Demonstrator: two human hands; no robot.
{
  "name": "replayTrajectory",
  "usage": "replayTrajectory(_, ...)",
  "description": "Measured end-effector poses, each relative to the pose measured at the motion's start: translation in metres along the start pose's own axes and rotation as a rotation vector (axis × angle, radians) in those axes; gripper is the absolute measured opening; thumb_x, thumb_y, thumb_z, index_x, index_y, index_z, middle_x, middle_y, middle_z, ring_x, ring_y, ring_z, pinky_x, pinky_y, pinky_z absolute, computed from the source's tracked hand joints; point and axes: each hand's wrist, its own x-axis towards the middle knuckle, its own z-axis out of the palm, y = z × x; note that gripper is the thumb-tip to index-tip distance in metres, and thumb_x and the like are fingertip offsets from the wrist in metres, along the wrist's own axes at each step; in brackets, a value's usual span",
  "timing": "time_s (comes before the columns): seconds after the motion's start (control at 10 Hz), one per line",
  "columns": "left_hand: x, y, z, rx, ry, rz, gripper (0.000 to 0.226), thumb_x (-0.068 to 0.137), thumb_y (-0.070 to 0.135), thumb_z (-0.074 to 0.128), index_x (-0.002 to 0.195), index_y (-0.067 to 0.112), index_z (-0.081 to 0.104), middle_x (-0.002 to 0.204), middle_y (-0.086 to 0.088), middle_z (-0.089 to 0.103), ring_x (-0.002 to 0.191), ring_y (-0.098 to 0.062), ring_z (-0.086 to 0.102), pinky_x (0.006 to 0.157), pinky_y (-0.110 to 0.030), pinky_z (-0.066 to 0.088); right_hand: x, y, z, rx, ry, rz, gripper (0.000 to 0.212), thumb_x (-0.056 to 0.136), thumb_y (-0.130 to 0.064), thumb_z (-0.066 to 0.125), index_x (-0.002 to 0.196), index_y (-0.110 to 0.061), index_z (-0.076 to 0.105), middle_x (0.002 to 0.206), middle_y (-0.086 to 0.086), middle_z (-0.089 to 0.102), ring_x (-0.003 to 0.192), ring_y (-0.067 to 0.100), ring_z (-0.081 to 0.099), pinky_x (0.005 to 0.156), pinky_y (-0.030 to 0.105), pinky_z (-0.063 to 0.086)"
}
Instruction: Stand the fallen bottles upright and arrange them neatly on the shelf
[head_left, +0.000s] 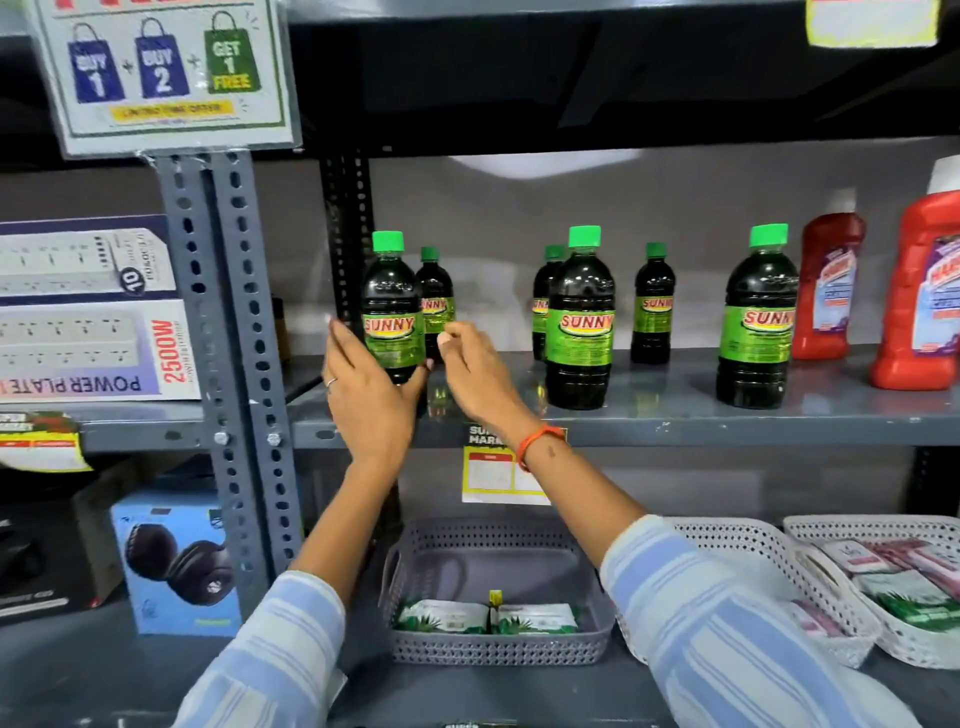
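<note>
The left hand (371, 402) cups the lower part of the front-left bottle (392, 312), palm against its left side and fingers wrapped under and behind the base; the bottle stands upright at the left end of the shelf (675, 415), close to the upright post (347, 234). The right hand (475, 371) is just to the bottle's right, fingers loosely curled and holding nothing; whether its fingertips (445, 338) touch the label cannot be told.

The main risk sits right behind: a small bottle (435, 301) stands just beyond the held one, and a push backward or a sweep of the right hand could tip it. The held bottle is tall and narrow, gripped low, so letting go before its base is flat on the shelf would let it rock and fall toward the edge, which is near. The right forearm also crosses in front of the shelf lip toward the middle bottle (581, 322); a careless withdrawal to the right could clip it.

Both arms reach up and forward from striped sleeves, the left wrist bent back with the palm turned inward, the right wrist, with an orange band (537, 441), angled left.

All six green-capped bottles in view stand upright, unevenly spaced, so what seems left is evening out the rows.
</note>
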Motion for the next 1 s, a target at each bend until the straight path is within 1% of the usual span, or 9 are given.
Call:
replayTrajectory(0.1, 0.017, -0.03, -0.006, 0.0, -0.271, -0.086, 0.068, 0.076, 0.047, 0.071, 0.123, 0.004, 0.048, 0.116, -0.021, 0.063, 0.105, -0.038, 0.058, 0.077, -0.044, 0.046, 0.022, -0.004, 0.028, 0.151, -0.206, 0.266, 0.043, 0.103, -0.027, 0.033, 0.133, 0.0, 0.045, 0.129, 0.021, 0.054, 0.116, 0.031, 0.053, 0.106, 0.043, 0.041)
replayTrajectory(0.2, 0.022, -0.035, -0.009, 0.012, -0.289, -0.047, 0.056, 0.076, 0.051, 0.069, 0.108, 0.006, 0.059, 0.106, -0.017, 0.067, 0.099, -0.036, 0.06, 0.072, -0.04, 0.047, 0.028, -0.006, 0.035, 0.204, -0.21, 0.28, 0.042, 0.103, -0.024, 0.034, 0.135, 0.0, 0.045, 0.137, 0.02, 0.053, 0.114, 0.028, 0.054, 0.102, 0.035, 0.041)
replayTrajectory(0.3, 0.025, -0.039, -0.012, 0.045, -0.276, -0.043, 0.053, 0.077, 0.052, 0.068, 0.106, 0.008, 0.062, 0.106, -0.014, 0.068, 0.1, -0.035, 0.06, 0.068, -0.036, 0.041, 0.027, -0.009, 0.04, 0.265, -0.237, 0.29, 0.043, 0.103, -0.023, 0.033, 0.14, -0.003, 0.041, 0.137, 0.016, 0.052, 0.102, 0.017, 0.051, 0.093, 0.029, 0.04)
replayTrajectory(0.4, 0.027, -0.042, -0.012, 0.069, -0.272, -0.031, 0.055, 0.076, 0.054, 0.068, 0.106, 0.008, 0.062, 0.104, -0.014, 0.068, 0.098, -0.035, 0.061, 0.068, -0.037, 0.043, 0.029, -0.004, 0.045, 0.265, -0.216, 0.296, 0.044, 0.102, -0.026, 0.034, 0.14, -0.005, 0.041, 0.137, 0.016, 0.053, 0.101, 0.017, 0.05, 0.097, 0.034, 0.041)
replayTrajectory(0.6, 0.03, -0.044, -0.014, 0.076, -0.273, -0.002, 0.057, 0.074, 0.055, 0.069, 0.105, 0.007, 0.063, 0.102, -0.013, 0.069, 0.096, -0.034, 0.062, 0.071, -0.039, 0.047, 0.032, -0.001, 0.048, 0.277, -0.201, 0.295, 0.044, 0.101, -0.029, 0.035, 0.139, -0.006, 0.042, 0.119, 0.01, 0.055, 0.078, 0.011, 0.053, 0.089, 0.037, 0.043)
replayTrajectory(0.7, 0.033, -0.04, -0.017, 0.07, -0.306, -0.018, 0.056, 0.074, 0.054, 0.07, 0.103, 0.006, 0.064, 0.1, -0.014, 0.07, 0.093, -0.033, 0.063, 0.069, -0.037, 0.047, 0.027, -0.01, 0.041, 0.278, -0.2, 0.303, 0.045, 0.101, -0.029, 0.035, 0.139, -0.005, 0.042, 0.119, 0.013, 0.058, 0.074, 0.009, 0.054, 0.083, 0.033, 0.043)
replayTrajectory(0.8, 0.026, -0.033, -0.022, 0.114, -0.333, -0.072, 0.059, 0.074, 0.054, 0.07, 0.104, 0.003, 0.062, 0.101, -0.017, 0.069, 0.094, -0.035, 0.062, 0.067, -0.036, 0.044, 0.018, -0.018, 0.032, 0.206, -0.251, 0.307, 0.045, 0.102, -0.03, 0.034, 0.138, -0.003, 0.042, 0.116, 0.014, 0.06, 0.082, 0.016, 0.055, 0.083, 0.034, 0.045)
replayTrajectory(0.9, 0.007, -0.002, -0.029, 0.209, -0.142, 0.066, 0.059, 0.081, 0.043, 0.068, 0.116, -0.001, 0.051, 0.114, -0.021, 0.063, 0.101, -0.038, 0.06, 0.075, -0.042, 0.046, 0.003, -0.032, -0.008, -0.11, -0.207, 0.117, 0.039, 0.102, -0.026, 0.036, 0.131, -0.002, 0.048, 0.122, 0.019, 0.061, 0.104, 0.03, 0.057, 0.088, 0.038, 0.046)
replayTrajectory(1.0, 0.002, 0.038, -0.028, 0.135, 0.049, 0.337, 0.051, 0.086, 0.024, 0.065, 0.126, -0.002, 0.049, 0.129, -0.02, 0.057, 0.111, -0.036, 0.057, 0.088, -0.042, 0.047, -0.008, -0.047, -0.048, -0.266, 0.118, -0.153, 0.033, 0.1, -0.019, 0.04, 0.124, -0.003, 0.055, 0.121, 0.019, 0.062, 0.111, 0.034, 0.057, 0.094, 0.038, 0.045)
